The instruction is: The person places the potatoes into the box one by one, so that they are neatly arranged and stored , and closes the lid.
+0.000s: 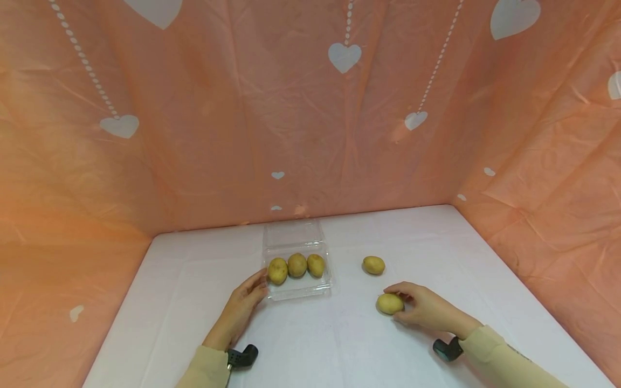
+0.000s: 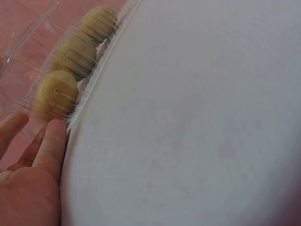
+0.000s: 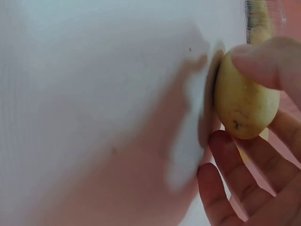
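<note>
- Potato (image 1: 390, 304), yellowish and oval, sits in the grip of the right hand (image 1: 424, 307) I am watching: thumb on one side, fingers on the other.
- My right wrist view gives me a dark blemish near one end of that potato and a shadow close beside it; I cannot tell whether its underside rests on the worktop (image 1: 339, 345) or is slightly raised.
- Just beyond the right hand, a little to its left, I see a second potato (image 1: 373, 265) lying loose on the worktop, apart from the gripped one.
- Over on the other side, I have the left hand (image 1: 240, 307) relaxed with its fingers extended, fingertips at the left side of a clear plastic container (image 1: 299, 293); how firmly they touch it, I cannot tell.
- From the left hand, that container lies just to the right and slightly beyond; from the right hand, well to the left. Its lid (image 1: 293, 233) is folded back, away from both hands.
- Inside, three potatoes (image 1: 297, 265) form a row running rightward from the left hand, the nearest just beside its fingertips.
- Past both hands, I get an orange curtain (image 1: 301, 134) printed with white hearts (image 1: 344, 57).
</note>
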`<state>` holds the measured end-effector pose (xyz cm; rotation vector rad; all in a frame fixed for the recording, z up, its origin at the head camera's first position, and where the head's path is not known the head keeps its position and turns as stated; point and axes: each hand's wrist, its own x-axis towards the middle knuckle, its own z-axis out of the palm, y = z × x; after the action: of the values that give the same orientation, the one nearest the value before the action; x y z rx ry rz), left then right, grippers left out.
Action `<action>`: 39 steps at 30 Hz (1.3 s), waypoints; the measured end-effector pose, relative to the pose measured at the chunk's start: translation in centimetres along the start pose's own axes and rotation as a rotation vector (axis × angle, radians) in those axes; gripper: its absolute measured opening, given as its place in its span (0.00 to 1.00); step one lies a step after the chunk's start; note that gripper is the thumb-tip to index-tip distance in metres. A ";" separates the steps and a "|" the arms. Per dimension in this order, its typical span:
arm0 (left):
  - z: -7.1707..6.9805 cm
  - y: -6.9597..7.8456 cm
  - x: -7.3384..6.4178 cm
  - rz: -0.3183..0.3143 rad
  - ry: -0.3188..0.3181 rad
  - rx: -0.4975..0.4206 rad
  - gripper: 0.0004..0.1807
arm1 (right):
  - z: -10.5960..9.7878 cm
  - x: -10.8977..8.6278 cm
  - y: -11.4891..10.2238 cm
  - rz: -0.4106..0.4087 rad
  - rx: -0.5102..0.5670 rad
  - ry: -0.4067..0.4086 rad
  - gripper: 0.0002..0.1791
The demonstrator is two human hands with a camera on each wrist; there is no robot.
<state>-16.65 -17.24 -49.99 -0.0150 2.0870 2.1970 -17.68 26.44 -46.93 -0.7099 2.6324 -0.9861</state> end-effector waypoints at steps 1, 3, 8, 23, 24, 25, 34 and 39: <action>0.0 0.0 0.0 -0.002 0.001 -0.001 0.31 | 0.0 0.0 0.0 0.013 0.000 -0.002 0.28; 0.0 0.1 0.0 -0.002 0.001 -0.002 0.31 | 0.1 0.2 0.0 0.029 -0.001 -0.002 0.28; 0.2 0.1 0.0 0.005 0.007 0.001 0.31 | 0.2 0.4 0.0 0.050 -0.013 -0.002 0.27; 0.0 0.1 0.1 -0.013 0.011 0.007 0.31 | 0.8 3.2 -2.4 -0.050 0.010 0.131 0.21; 0.0 0.1 0.1 -0.013 0.010 0.007 0.31 | 0.9 3.5 -2.8 -0.066 0.021 0.146 0.22; 0.0 0.0 0.1 -0.014 0.009 0.008 0.31 | 0.9 3.8 -3.1 -0.082 0.031 0.160 0.22; 0.1 -0.1 0.1 -0.015 0.014 0.000 0.31 | 1.5 6.5 -5.7 -0.155 0.133 0.240 0.24; 0.1 0.0 0.0 -0.013 0.013 0.001 0.31 | 2.5 8.2 -6.8 -0.174 0.164 0.297 0.24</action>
<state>-16.67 -17.09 -50.02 -0.0434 2.0893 2.1938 -21.26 16.36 -44.69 -0.8189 2.7250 -1.4394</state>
